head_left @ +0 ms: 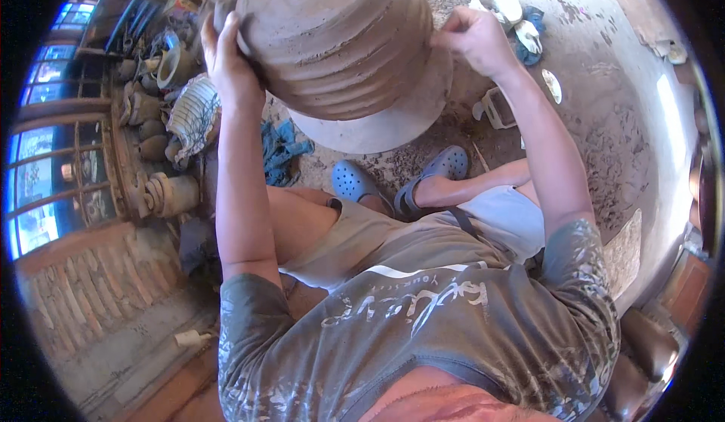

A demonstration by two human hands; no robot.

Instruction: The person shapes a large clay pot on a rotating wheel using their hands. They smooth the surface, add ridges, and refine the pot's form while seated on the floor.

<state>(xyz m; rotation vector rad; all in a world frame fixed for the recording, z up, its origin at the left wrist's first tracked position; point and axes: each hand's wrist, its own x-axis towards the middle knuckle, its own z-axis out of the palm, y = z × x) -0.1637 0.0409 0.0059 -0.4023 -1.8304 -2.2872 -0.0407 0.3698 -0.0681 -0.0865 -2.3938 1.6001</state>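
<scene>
A large brown clay pot [340, 52] with ridged, coil-like sides stands in front of me on a pale round board [377, 131]. Its smooth face points up toward me, and the far part runs out of the picture. My left hand [229, 56] lies along the pot's left wall, thumb and fingers stretched apart. At the right wall is my right hand [483, 43], fingertips pinched together against or just beside the clay. Whatever is between those fingertips, if anything, is hidden.
A blue cloth [283, 150] lies left of my clogs [355, 180]. Pots and a ribbed piece [198, 112] crowd the left side by the windows. A small pale container [500, 109] sits to the right on the dirty floor, with a bowl [500, 3] and blue cloth beyond.
</scene>
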